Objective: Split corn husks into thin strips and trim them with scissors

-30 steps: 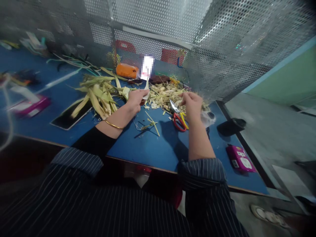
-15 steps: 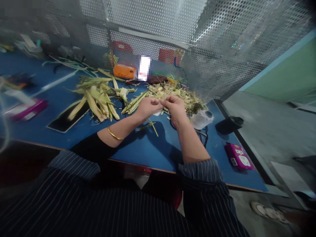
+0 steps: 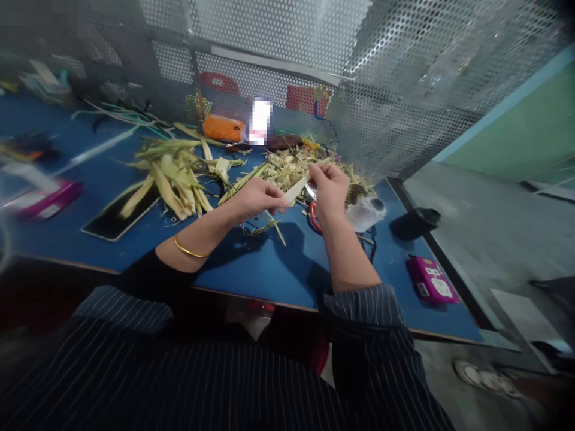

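Observation:
A pale strip of corn husk (image 3: pixel 297 189) is stretched slantwise between my two hands above the blue table. My left hand (image 3: pixel 257 199) pinches its lower end, fingers closed. Farther right, my right hand (image 3: pixel 330 187) pinches the upper end between thumb and finger. Behind the hands lies a heap of shredded husk scraps (image 3: pixel 291 167). Partly hidden by my right hand, a red-handled tool (image 3: pixel 313 218) that looks like scissors lies on the table. Below the strip is a small bundle of thin green strands (image 3: pixel 272 224).
Whole corn husks (image 3: pixel 173 173) lie at left over a dark flat panel (image 3: pixel 119 218). An orange pouch (image 3: pixel 222 128) and a bright phone (image 3: pixel 259 121) stand by the perforated metal screen (image 3: pixel 269 66). At right are a clear plastic roll (image 3: pixel 365 214), a black cylinder (image 3: pixel 414 224) and a purple tissue pack (image 3: pixel 432 279).
My hands have moved apart, the left down and leftward, the right slightly up and rightward. The husk strip now shows between them, and the red handle has come into sight.

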